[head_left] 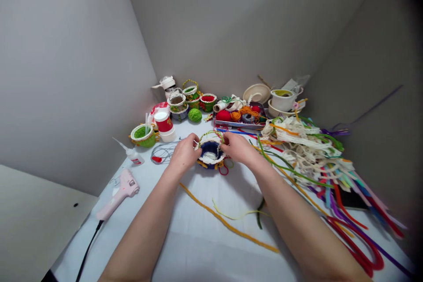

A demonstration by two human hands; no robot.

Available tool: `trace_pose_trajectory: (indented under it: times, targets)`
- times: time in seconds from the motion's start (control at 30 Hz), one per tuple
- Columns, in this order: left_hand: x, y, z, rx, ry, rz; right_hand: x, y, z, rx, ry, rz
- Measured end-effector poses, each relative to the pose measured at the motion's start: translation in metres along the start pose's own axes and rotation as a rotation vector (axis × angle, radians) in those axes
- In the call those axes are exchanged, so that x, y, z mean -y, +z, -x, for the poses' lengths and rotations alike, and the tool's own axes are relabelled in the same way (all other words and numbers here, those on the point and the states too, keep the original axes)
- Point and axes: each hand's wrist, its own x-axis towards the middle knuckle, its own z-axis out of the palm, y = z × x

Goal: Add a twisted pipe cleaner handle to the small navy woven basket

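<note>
A small dark blue basket (209, 165) with a white rim and orange trim stands at the middle of the table. Over it arches a twisted green-and-white handle (211, 132). My left hand (185, 153) is closed on the left side, thumb at the rim and fingers by the handle's lower end. On the opposite side, my right hand (238, 146) pinches the rim and the handle's right end. Fingertips partly hide both handle joints. An orange pipe cleaner (228, 224) and a thin yellow strand (234, 217) lie nearer to me.
To the left are a pink glue gun (119, 194) with a black cord and a glue bottle (135, 156). Several finished baskets (208, 103) stand behind, beside a tray (238, 124) of yarn. Tangled lace (300, 141) and coloured pipe cleaners (346, 209) cover the right side.
</note>
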Motion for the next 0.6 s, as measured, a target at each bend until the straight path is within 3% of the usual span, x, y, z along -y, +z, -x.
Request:
trace_pose_trajectory:
  times: [0.6]
  targets:
    - [-0.008,0.000,0.004,-0.051,0.035,0.078,-0.016,-0.005,-0.004,0.069,-0.037,-0.262]
